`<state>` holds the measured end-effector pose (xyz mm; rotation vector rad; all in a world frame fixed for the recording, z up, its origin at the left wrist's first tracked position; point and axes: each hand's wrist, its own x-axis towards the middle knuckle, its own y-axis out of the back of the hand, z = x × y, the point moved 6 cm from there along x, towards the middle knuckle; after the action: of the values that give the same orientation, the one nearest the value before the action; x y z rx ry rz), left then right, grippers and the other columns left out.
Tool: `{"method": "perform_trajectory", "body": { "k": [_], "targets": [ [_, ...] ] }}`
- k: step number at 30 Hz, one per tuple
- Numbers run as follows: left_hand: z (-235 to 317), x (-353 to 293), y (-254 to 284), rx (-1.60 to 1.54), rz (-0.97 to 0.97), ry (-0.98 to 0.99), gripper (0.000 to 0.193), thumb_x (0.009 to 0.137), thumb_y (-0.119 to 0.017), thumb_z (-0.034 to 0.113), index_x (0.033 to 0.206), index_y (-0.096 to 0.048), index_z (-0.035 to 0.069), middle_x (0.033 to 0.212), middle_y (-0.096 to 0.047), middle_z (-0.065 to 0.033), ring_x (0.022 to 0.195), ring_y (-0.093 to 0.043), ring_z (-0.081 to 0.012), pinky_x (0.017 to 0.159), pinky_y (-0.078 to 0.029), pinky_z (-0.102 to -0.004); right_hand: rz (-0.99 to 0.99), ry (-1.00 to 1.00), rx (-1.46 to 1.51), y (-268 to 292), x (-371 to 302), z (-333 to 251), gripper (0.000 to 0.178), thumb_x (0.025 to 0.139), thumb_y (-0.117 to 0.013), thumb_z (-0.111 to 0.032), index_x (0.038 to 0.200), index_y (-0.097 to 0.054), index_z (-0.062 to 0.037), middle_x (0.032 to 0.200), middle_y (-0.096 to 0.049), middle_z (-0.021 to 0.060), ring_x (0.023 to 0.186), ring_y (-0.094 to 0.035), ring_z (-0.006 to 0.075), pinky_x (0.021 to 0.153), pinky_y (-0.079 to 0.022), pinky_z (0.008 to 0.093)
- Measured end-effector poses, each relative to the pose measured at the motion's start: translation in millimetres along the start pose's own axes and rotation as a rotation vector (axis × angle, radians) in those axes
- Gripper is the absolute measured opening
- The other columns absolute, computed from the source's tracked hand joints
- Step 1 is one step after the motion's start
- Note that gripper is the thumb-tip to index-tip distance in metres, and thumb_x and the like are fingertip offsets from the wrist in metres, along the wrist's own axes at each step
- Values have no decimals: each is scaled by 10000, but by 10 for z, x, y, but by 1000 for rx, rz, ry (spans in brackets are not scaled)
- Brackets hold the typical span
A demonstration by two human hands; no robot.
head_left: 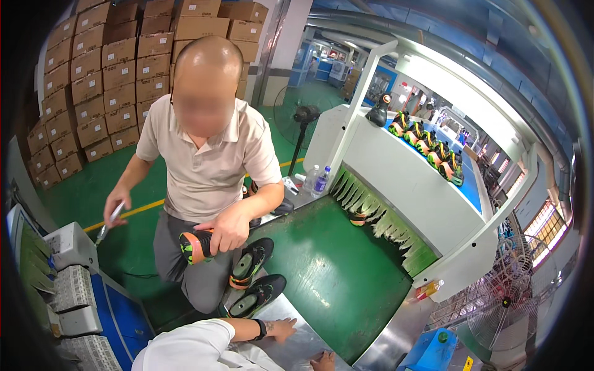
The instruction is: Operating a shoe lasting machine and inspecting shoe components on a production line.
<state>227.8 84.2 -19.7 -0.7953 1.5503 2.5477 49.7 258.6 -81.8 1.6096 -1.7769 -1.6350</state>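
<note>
- Fingers of the left hand lie slightly spread on the metal worktop.
- Right hand is partly cut off by the lower edge; its fingers' state I cannot tell.
- Black shoe lies just beyond the left hand.

Left hand palm down, fingers extended; right hand at the lower edge, partly in view

Stacked brown cartons are lining the left side, near a pale pillar. A green floor is spreading below, a yellow stripe crossing it. Grey pipes are running under a bluish ceiling, and a barred window is glowing at right, beyond a caged fan.
</note>
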Motion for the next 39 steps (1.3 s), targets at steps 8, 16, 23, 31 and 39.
{"method": "perform_trajectory", "body": {
  "k": [8, 16, 23, 31, 39],
  "targets": [
    [52, 442, -310, -25, 95, -88, 425, 690, -671, 222, 1050, -620, 3, 1291, -483, -263, 1096, -551, -379, 852, -499, -477, 557, 361, -216, 128, -5, 306, 255, 784, -576, -245, 858, -655, -14, 919, -639, 199, 949, -569, 421, 856, -461, 503],
    [380, -68, 529, -592, 268, -248, 276, 907, -468, 292, 924, -586, 43, 793, -630, -196, 804, -625, -356, 715, -478, -444, 213, -121, 369, -55, -277, 226, 400, 730, -616, -390, 982, -681, -86, 856, -693, 120, 845, -672, 272, 773, -517, 371],
    [657, -56, 935, -533, 264, -225, 321, 906, -471, 254, 1138, -505, 34, 993, -606, -218, 932, -594, -394, 784, -477, -451, 181, -143, 504, -224, -381, 244, 463, 734, -654, -382, 1027, -651, -24, 942, -685, 148, 911, -654, 290, 820, -504, 366],
    [-111, 64, -165, 169, -3, -22, 658, 764, -618, 318, 1312, -384, 39, 1435, -243, -313, 1263, -327, -514, 954, -387, -597, 71, -34, 376, -84, -289, 123, 477, 743, -655, -364, 1077, -639, -23, 1068, -654, 176, 1051, -596, 331, 932, -457, 397],
    [57, -129, -107, 108, -115, 37, 711, 746, -636, 291, 1365, -344, 96, 1445, -144, -373, 1273, -313, -527, 954, -347, -654, 108, -270, 130, 219, -473, 165, 793, 678, -716, -525, 1288, -463, -85, 1366, -398, 225, 1324, -294, 388, 1051, -317, 477]
  ]
}}
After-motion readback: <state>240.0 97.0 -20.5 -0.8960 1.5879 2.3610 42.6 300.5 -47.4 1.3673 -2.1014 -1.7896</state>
